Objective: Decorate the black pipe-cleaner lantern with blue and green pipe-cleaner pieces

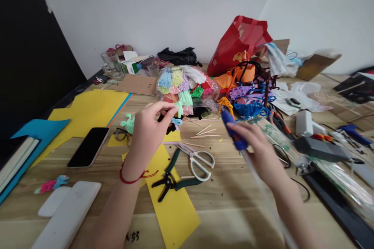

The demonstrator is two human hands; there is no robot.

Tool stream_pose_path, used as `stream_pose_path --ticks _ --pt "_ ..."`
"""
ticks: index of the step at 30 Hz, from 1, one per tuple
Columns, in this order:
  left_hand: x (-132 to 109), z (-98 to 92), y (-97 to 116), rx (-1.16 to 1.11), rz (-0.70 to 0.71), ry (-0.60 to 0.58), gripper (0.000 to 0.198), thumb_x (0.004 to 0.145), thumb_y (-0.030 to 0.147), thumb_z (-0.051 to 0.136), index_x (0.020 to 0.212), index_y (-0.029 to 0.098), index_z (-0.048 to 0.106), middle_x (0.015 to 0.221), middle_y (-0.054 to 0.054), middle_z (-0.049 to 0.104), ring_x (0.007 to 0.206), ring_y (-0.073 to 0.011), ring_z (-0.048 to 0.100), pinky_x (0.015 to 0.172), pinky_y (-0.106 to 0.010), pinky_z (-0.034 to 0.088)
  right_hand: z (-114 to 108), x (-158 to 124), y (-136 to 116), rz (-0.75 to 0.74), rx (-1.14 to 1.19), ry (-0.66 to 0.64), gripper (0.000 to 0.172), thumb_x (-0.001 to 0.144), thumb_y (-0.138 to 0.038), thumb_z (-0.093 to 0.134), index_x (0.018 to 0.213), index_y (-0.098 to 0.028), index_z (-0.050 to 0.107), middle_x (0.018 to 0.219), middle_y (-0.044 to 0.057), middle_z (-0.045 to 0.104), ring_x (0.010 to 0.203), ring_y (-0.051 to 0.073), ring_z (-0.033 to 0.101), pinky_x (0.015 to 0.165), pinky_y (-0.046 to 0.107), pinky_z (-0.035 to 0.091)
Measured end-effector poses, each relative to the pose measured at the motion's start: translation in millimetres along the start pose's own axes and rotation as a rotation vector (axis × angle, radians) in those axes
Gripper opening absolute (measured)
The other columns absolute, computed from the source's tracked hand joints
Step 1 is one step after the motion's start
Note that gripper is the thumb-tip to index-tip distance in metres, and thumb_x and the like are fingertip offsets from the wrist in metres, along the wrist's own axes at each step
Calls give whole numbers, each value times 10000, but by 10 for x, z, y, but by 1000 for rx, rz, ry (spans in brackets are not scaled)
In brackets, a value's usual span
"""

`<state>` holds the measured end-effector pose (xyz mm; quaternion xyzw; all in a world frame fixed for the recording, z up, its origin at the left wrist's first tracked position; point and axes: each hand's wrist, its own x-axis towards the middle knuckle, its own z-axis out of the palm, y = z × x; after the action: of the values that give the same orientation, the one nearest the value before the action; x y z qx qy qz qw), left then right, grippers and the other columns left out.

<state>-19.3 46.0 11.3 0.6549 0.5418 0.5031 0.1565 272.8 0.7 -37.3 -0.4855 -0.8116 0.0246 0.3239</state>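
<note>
My left hand (153, 122), a red cord bracelet at its wrist, pinches a small light-green fuzzy pipe cleaner piece (179, 109) between thumb and fingertips. In my right hand (257, 144) is a blue hot glue gun (233, 128), blurred, with a long translucent glue stick (260, 183) trailing from its back. Its front end points away from me, apart from the green piece. Below and between my hands lie white-handled scissors (200, 163) and green-handled pliers (168, 181) with black jaws. A light-green pipe cleaner figure (127, 123) is partly behind my left wrist.
Bundled coloured pipe cleaners in a clear bag (181, 85) and a red bag (238, 44) stand at the back. Thin wooden sticks (206, 130) lie mid-table. A phone (89, 147) and yellow sheets (82, 109) are left. Tools and a grey box (318, 149) crowd the right.
</note>
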Motion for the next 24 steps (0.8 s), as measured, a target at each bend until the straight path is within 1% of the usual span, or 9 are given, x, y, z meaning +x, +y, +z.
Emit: stream_pose_path --ticks 3,6,9,12,14,16,18,21,24 --pt "-6 1 31 -182 -56 -37 114 851 305 722 851 199 765 854 -11 773 787 -148 676 749 -243 523 295 -440 350 51 -120 -270 634 851 13 445 1369 -324 589 1182 102 648 1093 260 645 959 462 570" --pt "-42 -19 118 -480 -193 -138 143 792 340 786 837 205 772 877 -17 790 832 -162 714 759 -235 556 502 -785 560 82 -145 -304 684 766 48 446 1324 -296 641 1106 99 671 1031 241 660 927 441 592" --pt "-87 -45 178 -706 -308 -261 208 739 396 839 812 210 780 930 -46 800 884 -199 735 789 -275 587 490 -864 577 99 -172 -300 731 712 68 437 1318 -278 654 1123 114 682 1064 257 659 928 460 590" --pt "-131 -59 199 -792 -311 -330 213 733 439 850 807 245 799 976 -56 803 958 -225 738 851 -319 596 244 -633 352 93 -182 -244 573 806 6 479 1286 -243 669 1222 161 664 1168 324 620 952 549 556" --pt "-156 -60 215 -798 -282 -329 177 741 434 849 811 277 808 987 -46 805 998 -228 736 898 -335 592 7 -359 61 36 -75 -112 438 886 -74 539 1268 -256 654 1216 123 682 1163 307 623 986 546 528" --pt "-176 -59 245 -783 -272 -306 151 743 413 852 821 289 813 994 -41 806 1029 -234 734 940 -354 585 -210 -52 -292 -24 77 64 341 907 -117 602 1204 -271 672 1145 91 704 1074 264 659 911 456 556" --pt "-189 -59 285 -760 -262 -284 147 734 393 859 813 278 813 992 -44 807 1060 -245 729 975 -371 576 -345 236 -628 -101 188 197 293 902 -110 642 1130 -285 701 1048 61 723 999 232 678 864 394 554" --pt "-195 -63 333 -737 -224 -268 137 724 375 861 766 256 808 976 -45 809 1059 -250 730 987 -373 571 -364 563 -969 -178 307 233 229 904 -130 678 1074 -278 717 1004 44 756 950 217 691 842 373 542" --pt "-192 -70 346 -713 -208 -254 93 738 340 846 749 255 808 939 -34 811 1029 -235 735 967 -349 572 -266 748 -1093 -221 321 228 162 906 -159 694 1031 -256 728 970 36 765 905 204 694 818 361 540"
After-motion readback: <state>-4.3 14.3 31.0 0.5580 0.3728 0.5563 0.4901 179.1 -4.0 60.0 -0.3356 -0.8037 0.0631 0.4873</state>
